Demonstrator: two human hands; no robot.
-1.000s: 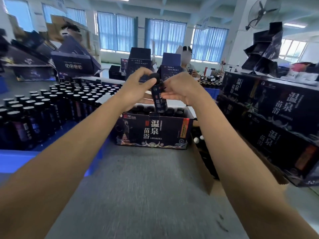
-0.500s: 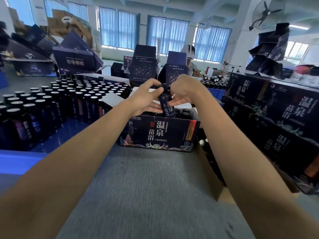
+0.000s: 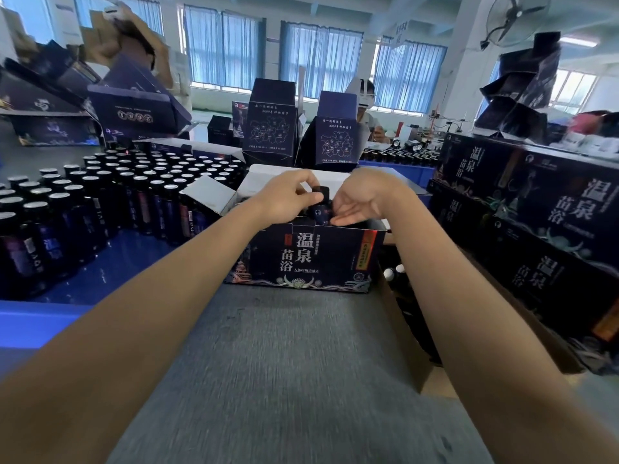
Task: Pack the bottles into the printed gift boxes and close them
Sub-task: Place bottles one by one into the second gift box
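Note:
An open dark printed gift box [image 3: 301,259] with white characters stands on the grey table ahead of me. A dark bottle [image 3: 321,209] with a black cap is sunk most of the way into the box, only its neck and cap showing. My left hand [image 3: 284,199] pinches the cap from the left. My right hand [image 3: 358,204] lies against the bottle's right side with its fingers stretched out flat. The box's white flaps [image 3: 214,195] stand open at the left and back. Whatever else is inside the box is hidden.
Rows of dark capped bottles [image 3: 100,195] fill a blue tray [image 3: 43,323] at the left. Closed printed boxes [image 3: 542,229] are stacked at the right, with a brown carton [image 3: 405,333] beside the table. Open boxes [image 3: 271,128] and a person [image 3: 365,115] are behind.
Both hands have lowered the bottle from above the box down into it. My right hand's fingers have straightened against the bottle.

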